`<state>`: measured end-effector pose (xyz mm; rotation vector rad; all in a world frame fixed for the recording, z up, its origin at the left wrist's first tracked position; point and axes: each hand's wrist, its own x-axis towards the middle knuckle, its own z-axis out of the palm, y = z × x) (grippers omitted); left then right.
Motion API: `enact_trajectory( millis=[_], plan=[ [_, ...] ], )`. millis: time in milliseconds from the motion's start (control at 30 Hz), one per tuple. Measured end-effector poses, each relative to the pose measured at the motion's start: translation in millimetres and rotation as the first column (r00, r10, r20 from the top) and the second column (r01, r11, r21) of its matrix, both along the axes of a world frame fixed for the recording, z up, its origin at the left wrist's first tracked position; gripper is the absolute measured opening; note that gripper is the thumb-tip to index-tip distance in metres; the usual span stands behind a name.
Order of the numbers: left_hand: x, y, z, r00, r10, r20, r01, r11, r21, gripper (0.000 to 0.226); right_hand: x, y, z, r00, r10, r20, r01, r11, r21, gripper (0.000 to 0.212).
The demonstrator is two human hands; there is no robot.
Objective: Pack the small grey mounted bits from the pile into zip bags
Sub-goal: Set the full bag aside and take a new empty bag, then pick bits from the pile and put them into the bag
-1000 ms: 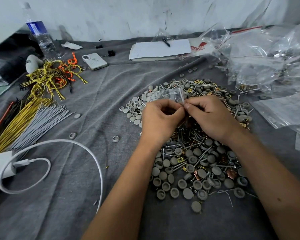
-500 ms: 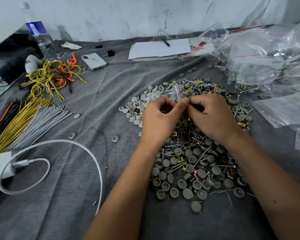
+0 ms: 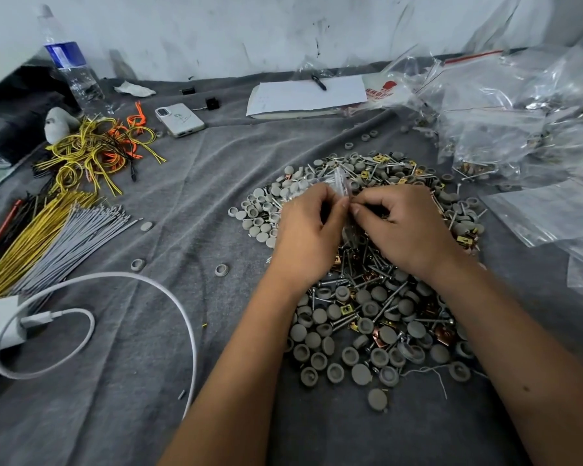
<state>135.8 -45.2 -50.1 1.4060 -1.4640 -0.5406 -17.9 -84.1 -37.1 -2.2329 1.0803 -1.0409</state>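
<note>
Now both hands pinch a small clear zip bag (image 3: 340, 178) above the pile (image 3: 367, 314) on the worktop: left hand (image 3: 308, 230), right hand (image 3: 404, 227). Thin, slippery film probably needs holding at its mouth edges.

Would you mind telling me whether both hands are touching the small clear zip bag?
Touching: the head view shows the left hand and right hand pinching the zip bag between them.
</note>
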Motion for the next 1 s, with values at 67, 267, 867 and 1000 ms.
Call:
enact_trajectory(
  millis=[67,267,867,1000],
  plan=[
    [5,0,2,0.999,0.045,-0.010,-0.044,0.999,0.013,0.023,-6,-6,0,0.995,-0.097,0.001,0.097,0.995,0.018,0.013],
    [8,5,8,0.989,0.151,-0.002,-0.151,0.988,-0.018,0.023,-10,-8,1,0.958,-0.283,0.044,0.287,0.953,-0.101,0.017],
    [31,16,26,0.955,0.153,0.253,-0.148,0.988,-0.039,0.021,-6,-7,-1,0.982,-0.144,0.123,0.141,0.990,0.030,0.020],
    [60,24,57,0.846,0.340,0.411,-0.325,0.940,-0.107,0.019,4,8,3,0.990,0.117,0.074,-0.123,0.989,0.076,0.043]
  ],
)
